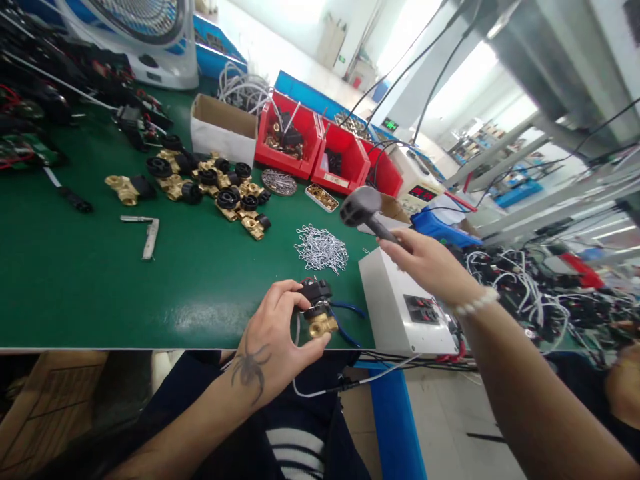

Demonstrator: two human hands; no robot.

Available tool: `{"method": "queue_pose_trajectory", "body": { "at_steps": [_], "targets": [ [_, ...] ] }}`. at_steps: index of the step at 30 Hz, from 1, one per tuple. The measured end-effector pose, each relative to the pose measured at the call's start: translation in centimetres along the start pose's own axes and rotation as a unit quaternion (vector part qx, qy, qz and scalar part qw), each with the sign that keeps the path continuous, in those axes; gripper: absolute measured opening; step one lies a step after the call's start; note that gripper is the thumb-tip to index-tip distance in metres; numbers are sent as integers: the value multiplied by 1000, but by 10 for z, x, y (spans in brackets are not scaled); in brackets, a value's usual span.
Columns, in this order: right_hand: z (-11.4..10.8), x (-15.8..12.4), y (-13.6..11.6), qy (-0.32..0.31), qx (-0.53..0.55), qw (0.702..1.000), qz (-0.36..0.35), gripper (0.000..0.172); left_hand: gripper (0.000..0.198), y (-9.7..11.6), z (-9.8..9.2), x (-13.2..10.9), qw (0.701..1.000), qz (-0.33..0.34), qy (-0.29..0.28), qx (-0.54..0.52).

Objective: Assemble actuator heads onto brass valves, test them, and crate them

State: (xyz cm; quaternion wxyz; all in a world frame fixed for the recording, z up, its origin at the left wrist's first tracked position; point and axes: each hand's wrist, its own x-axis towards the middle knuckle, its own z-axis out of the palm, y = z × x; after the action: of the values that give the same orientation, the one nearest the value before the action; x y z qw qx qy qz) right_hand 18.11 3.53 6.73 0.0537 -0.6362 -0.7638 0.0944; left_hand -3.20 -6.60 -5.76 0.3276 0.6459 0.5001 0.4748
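Note:
My left hand (pixel 280 333) is closed round a small brass valve with a black coil on top (pixel 318 308), holding it on the green table mat (pixel 100 287) near the front edge. A white wire (pixel 320 390) hangs from the valve below the table edge. My right hand (pixel 425 263) is raised above a white box (pixel 395 300) and grips the handle of a grey hammer (pixel 363 207), whose head points up and left, above and to the right of the valve.
A pile of brass valve bodies with black caps (pixel 210 187) lies mid-table, with a heap of small wire clips (pixel 321 248) beside it. Red bins (pixel 310 143), a cardboard box (pixel 223 127) and a fan (pixel 145 33) stand behind. Tangled cables (pixel 525 273) fill the right.

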Motion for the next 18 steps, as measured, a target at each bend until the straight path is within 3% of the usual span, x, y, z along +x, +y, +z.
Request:
{"method": "queue_pose_trajectory", "body": {
  "at_steps": [1,5,10,14,16,18],
  "targets": [
    [2,25,6,10,-66,998,-8,23,28,0,0,0,1000,2,-1,3],
    [33,105,22,-3,-86,996,-24,23,26,0,-1,0,1000,14,-5,18],
    [59,143,22,-9,-70,997,-38,23,27,0,-2,-2,1000,9,2,28],
    [45,116,3,29,-34,997,-62,31,27,0,-3,-1,1000,14,-4,26],
    [36,78,-9,16,17,994,-109,33,27,-1,-4,-1,1000,14,-9,17],
    [32,30,-18,-47,145,964,-219,39,28,-2,-4,0,1000,11,-11,0]
  ]
}}
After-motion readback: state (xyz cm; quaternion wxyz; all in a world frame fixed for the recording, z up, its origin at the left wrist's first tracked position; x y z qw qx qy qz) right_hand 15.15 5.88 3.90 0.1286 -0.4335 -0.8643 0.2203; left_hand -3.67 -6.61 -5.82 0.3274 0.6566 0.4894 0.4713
